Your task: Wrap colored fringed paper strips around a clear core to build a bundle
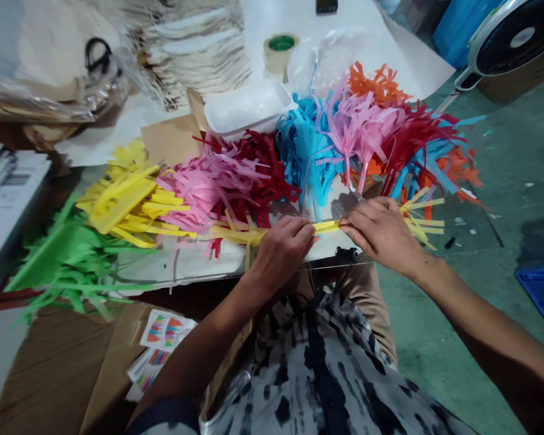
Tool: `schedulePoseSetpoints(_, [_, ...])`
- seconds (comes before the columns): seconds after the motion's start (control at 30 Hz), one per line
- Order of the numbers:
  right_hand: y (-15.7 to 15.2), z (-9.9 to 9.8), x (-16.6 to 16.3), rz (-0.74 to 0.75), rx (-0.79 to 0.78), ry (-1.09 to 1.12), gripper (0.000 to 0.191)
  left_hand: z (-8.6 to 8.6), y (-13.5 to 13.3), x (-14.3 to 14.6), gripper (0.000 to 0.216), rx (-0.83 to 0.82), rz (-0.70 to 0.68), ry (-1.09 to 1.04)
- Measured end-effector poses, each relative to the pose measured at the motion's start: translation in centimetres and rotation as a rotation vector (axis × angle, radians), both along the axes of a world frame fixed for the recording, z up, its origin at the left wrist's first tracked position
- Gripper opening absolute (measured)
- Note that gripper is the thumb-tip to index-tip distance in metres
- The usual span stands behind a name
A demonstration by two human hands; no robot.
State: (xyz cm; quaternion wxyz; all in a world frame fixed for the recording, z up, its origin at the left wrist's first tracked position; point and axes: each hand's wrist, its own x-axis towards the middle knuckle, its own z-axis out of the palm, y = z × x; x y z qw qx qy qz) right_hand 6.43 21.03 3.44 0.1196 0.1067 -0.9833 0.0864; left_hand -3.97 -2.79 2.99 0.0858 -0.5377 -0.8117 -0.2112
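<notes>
A yellow tissue-paper tassel (327,227) is stretched sideways at the table's front edge, its middle rolled narrow and its cut strips fanning out at both ends. My left hand (284,244) is closed round it left of the middle. On the other side my right hand (377,232) pinches the same rolled part, a short gap from the left. Just beyond my hands lie blue tassels (306,148), pink tassels (360,130) and dark red fringed paper (258,175). Further left are yellow fringed paper (124,193) and green fringed paper (63,257).
A white tray (249,109), a tape roll (281,54) and stacked white bundles (197,54) lie at the back. A small fan (521,39) stands at the right. Below the table's left side is a cardboard box (63,362) with printed cards (161,347).
</notes>
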Motion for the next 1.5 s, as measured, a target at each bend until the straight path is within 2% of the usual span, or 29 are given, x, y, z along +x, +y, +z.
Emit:
schedulePoseSetpoints(0.13, [0.6,0.4,-0.2,0.024,-0.117,-0.054,0.028,0.5,-0.3,-0.1,0.019,0.008,0.088,-0.091])
schedulePoseSetpoints(0.23, [1.0,0.6,-0.4,-0.018,-0.179,-0.077,0.025,0.9,-0.7,-0.4,0.018,-0.021,0.169,-0.098])
schedulePoseSetpoints(0.37, [0.9,0.6,-0.7,-0.078,-0.121,-0.114,0.027,1.0,-1.1,-0.9,0.023,-0.081,0.255,-0.062])
schedulePoseSetpoints(0.5, [0.4,1.0,-1.4,-0.105,0.006,-0.156,0.035,1.1,-1.0,-1.3,0.024,-0.130,0.266,-0.049])
schedulePoseSetpoints(0.6, [0.2,1.4,-2.1,-0.091,0.093,-0.189,0.033,1.3,-0.8,-1.7,0.023,-0.177,0.254,-0.059])
schedulePoseSetpoints(0.7, [0.4,1.6,-2.6,-0.063,0.107,-0.180,0.030,1.5,-0.8,-2.4,0.025,-0.215,0.222,-0.067])
schedulePoseSetpoints(0.87, [0.9,1.4,-2.5,-0.056,0.018,-0.174,0.025,1.7,-1.0,-3.8,0.028,-0.268,0.121,-0.024])
schedulePoseSetpoints(0.97, [1.3,1.2,-1.9,-0.093,-0.064,-0.144,0.017,1.8,-1.2,-4.0,0.019,-0.218,0.066,0.054])
schedulePoseSetpoints(1.03, [1.2,1.0,-1.3,-0.102,-0.074,-0.068,0.016,1.8,-1.2,-3.8,0.017,-0.150,-0.030,0.077])
schedulePoseSetpoints(1.1, [0.7,0.8,-0.8,-0.086,-0.021,0.030,0.014,1.9,-1.0,-3.4,0.027,-0.113,-0.159,0.092])
schedulePoseSetpoints(1.17, [0.1,0.6,-0.2,-0.013,0.049,0.117,0.017,1.9,-0.8,-2.9,0.031,-0.119,-0.240,0.114])
schedulePoseSetpoints(1.27, [-0.8,0.3,0.4,0.101,0.095,0.172,0.030,1.9,-0.9,-2.5,0.028,-0.133,-0.244,0.132])
schedulePoseSetpoints(1.4, [-0.8,0.5,0.9,0.050,0.053,0.134,0.030,2.0,-3.1,-3.6,0.030,-0.134,-0.211,0.122])
schedulePoseSetpoints(1.5, [-0.5,1.0,0.8,0.027,-0.009,0.087,0.028,2.8,-5.1,-4.8,0.025,-0.115,-0.122,0.189])
